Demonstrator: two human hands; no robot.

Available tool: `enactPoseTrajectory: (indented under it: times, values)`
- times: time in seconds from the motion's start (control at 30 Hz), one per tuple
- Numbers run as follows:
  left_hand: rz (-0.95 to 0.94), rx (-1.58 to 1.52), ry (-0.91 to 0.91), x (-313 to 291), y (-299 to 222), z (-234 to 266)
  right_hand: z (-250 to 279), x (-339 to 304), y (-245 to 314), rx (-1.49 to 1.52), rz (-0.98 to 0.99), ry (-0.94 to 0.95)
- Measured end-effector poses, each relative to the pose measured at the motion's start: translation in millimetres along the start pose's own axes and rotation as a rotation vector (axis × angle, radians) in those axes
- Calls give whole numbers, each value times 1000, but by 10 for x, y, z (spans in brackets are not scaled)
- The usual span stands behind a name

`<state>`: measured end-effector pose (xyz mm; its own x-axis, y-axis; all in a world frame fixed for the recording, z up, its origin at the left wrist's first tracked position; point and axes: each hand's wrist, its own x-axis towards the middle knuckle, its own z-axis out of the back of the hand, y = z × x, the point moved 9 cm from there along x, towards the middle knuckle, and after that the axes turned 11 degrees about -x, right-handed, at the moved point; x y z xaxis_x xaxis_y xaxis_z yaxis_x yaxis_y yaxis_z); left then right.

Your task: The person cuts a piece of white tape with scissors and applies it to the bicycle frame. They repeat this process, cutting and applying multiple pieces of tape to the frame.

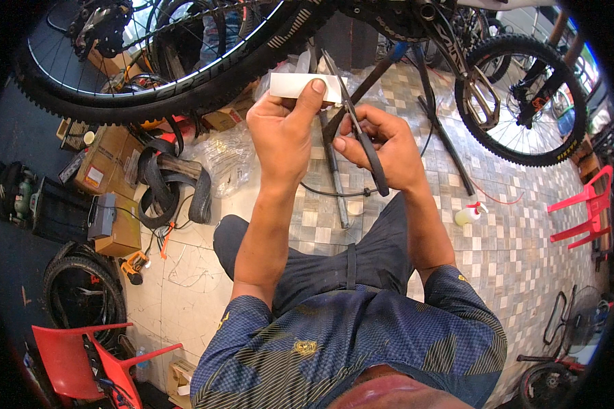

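My left hand [280,136] is closed on a small white rectangular piece [293,84] that looks like paper or tape, the thumb pressed flat on its face. Its underside looks darker; the material is unclear. In my right hand [392,150] is a pair of dark-handled scissors [367,140], pointing up and away from me. The blades lie against the right end of the white piece. I cannot tell whether they have cut into it. Part of the scissor handle is hidden by my right fingers.
A bicycle's rear wheel [205,102] hangs just beyond my hands, its frame on a stand with tubular legs [334,177]. Cardboard boxes [109,160] and a folded tyre [160,198] lie left. Right are a small bottle [468,215], a red chair [587,204] and another bicycle wheel [522,102].
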<state>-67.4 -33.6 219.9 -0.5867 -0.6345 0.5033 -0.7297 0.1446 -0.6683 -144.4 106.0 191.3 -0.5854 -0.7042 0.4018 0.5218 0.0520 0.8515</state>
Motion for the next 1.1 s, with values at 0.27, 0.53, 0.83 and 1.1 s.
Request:
enactPoseTrajectory:
  times: [0.27, 0.53, 0.83, 1.1]
  values:
    - [59, 22, 40, 57, 7, 15, 58, 47, 83, -42, 58, 37]
    - [123, 68, 89, 118, 13, 17, 111, 49, 64, -67, -7, 117]
    - [203, 55, 87, 208, 142, 132, 136, 117, -81, -141, -94, 129]
    - [280, 72, 37, 184, 593, 592, 316, -193, -1227, -444, -269, 213]
